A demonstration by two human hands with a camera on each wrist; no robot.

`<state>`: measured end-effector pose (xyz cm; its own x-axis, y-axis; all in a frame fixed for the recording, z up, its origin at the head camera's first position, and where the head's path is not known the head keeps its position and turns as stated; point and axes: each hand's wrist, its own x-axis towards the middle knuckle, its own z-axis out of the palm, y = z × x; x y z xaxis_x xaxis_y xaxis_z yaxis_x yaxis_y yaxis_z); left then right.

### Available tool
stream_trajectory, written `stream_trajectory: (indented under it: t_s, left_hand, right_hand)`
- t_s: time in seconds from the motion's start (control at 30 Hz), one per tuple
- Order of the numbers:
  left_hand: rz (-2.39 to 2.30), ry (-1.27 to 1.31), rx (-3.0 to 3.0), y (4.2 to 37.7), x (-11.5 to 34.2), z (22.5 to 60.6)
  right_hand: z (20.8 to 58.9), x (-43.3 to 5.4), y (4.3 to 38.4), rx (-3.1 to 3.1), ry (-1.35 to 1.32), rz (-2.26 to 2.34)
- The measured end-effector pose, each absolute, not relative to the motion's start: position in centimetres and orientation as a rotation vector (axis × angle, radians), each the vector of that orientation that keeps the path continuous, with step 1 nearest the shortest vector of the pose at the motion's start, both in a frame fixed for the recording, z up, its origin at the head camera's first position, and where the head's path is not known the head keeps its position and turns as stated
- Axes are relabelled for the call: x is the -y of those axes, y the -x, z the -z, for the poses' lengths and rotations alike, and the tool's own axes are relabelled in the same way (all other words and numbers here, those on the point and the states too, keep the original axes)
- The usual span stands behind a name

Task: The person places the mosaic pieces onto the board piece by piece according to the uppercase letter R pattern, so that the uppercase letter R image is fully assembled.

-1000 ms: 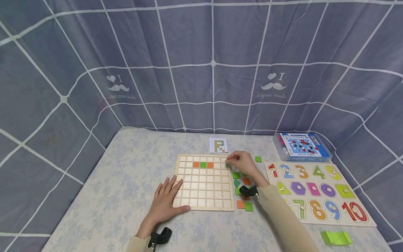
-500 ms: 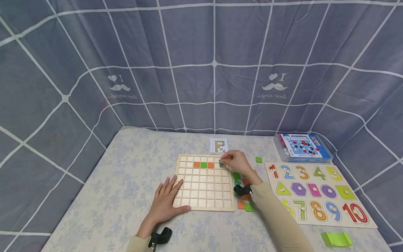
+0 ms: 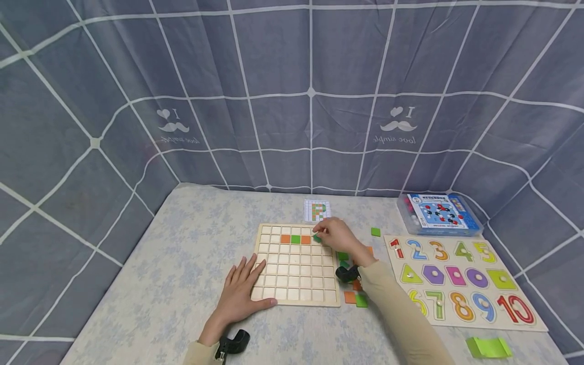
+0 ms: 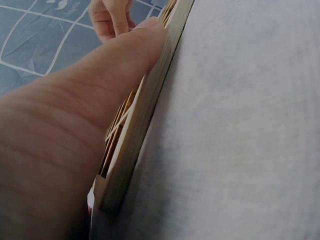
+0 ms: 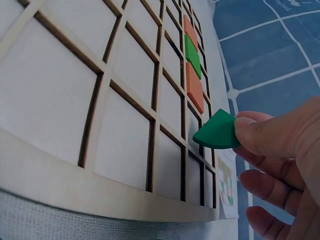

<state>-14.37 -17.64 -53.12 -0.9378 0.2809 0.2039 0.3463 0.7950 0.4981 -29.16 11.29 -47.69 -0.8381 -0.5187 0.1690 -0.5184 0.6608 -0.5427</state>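
My right hand [image 3: 339, 235] pinches a dark green quarter-circle tile [image 5: 218, 131] between thumb and forefinger. The tile is tilted over the wooden grid board [image 3: 299, 268], at the cell right of a row of an orange tile [image 3: 285, 239], a green tile [image 3: 295, 239] and another orange tile [image 3: 306, 240]. My left hand [image 3: 238, 296] lies with fingers spread at the board's lower left corner. In the left wrist view its thumb [image 4: 142, 42] reaches along the board's front edge.
Behind the board lies a pattern card [image 3: 310, 218]. Loose orange and green tiles, among them a green square [image 3: 361, 300], lie to its right, partly under the right wrist. Farther right are a number puzzle [image 3: 442, 251], a plastic box [image 3: 470, 230] and a green block [image 3: 489, 348].
My right hand has moved left from the board's right edge, bringing the dark green tile beside the right-hand orange tile. The left hand has stayed in place.
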Motion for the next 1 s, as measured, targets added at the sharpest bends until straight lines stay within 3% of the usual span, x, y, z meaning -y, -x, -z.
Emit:
stream_trajectory:
  t_s: [0.53,1.0]
  left_hand:
    - [0.822,0.493,2.866,14.3,17.6,53.2]
    - [0.819,0.506,2.854,14.4,17.6,53.3]
  right_hand:
    - [49.1,-11.0,29.5,-2.707,0.602,1.26]
    - [49.5,-10.8,29.4,-2.748,0.666,1.203]
